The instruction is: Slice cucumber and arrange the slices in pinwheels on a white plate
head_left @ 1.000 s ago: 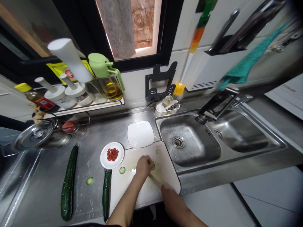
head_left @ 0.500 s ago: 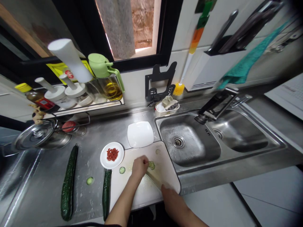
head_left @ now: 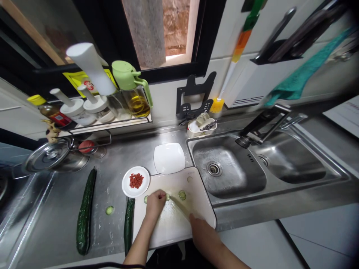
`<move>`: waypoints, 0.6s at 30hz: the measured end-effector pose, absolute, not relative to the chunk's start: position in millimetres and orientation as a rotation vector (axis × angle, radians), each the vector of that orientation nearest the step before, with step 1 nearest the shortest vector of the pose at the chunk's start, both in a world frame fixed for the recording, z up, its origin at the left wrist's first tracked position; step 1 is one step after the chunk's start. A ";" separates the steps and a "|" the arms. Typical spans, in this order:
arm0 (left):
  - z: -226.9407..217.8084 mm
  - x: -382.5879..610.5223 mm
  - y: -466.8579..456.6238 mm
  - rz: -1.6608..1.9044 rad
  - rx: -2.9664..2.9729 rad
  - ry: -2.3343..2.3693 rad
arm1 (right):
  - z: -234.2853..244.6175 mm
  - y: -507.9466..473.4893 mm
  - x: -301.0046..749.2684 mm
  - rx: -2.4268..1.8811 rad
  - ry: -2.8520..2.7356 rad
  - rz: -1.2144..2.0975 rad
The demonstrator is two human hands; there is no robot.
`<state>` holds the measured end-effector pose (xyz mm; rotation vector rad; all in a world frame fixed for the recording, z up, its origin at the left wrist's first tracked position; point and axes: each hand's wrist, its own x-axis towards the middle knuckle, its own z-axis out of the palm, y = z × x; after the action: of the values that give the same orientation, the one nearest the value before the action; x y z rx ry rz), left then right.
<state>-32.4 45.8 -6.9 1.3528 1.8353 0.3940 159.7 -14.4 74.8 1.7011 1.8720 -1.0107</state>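
Observation:
On the white cutting board (head_left: 171, 228) my left hand (head_left: 155, 204) is closed, its fingertips pinching at the edge of a cucumber slice (head_left: 168, 197). My right hand (head_left: 203, 233) grips a knife (head_left: 181, 206) by its handle, which the fingers hide. The blade slants up and left across the board, its tip close to that slice. To the right of the blade lie overlapping cucumber slices (head_left: 182, 195). Another slice (head_left: 145, 199) shows partly behind my left hand.
A plate of chopped red pieces (head_left: 129, 191) overlaps the board's corner; a white square dish (head_left: 169, 158) stands behind. Two cucumbers, one long (head_left: 85, 215) and one shorter (head_left: 128, 224), lie left, with a slice (head_left: 109, 210) between. The sink (head_left: 227, 164) is right.
My left hand has moved left, away from the overlapping slices, which stay on the board. The knife tip has shifted slightly left too. The whole view has moved a little.

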 end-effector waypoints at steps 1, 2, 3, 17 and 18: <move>-7.1 -31.6 44.9 0.396 1.357 1.849 | 75.3 -12.3 156.3 1.697 1.869 -1.013; -7.3 -30.7 44.0 0.398 1.359 1.866 | 75.6 -10.4 153.2 1.693 1.869 -1.018; -7.5 -30.0 43.2 0.401 1.361 1.883 | 75.8 -8.7 150.4 1.690 1.868 -1.022; -13.2 -31.0 41.8 0.435 1.311 1.918 | 72.6 -4.0 142.9 1.693 1.902 -1.021; -13.0 -31.1 42.0 0.432 1.313 1.919 | 71.8 -4.0 142.9 1.696 1.900 -1.019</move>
<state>-31.1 42.0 -13.0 1.3133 1.9186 0.4318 142.9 -4.0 71.8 1.6965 1.9003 -1.0188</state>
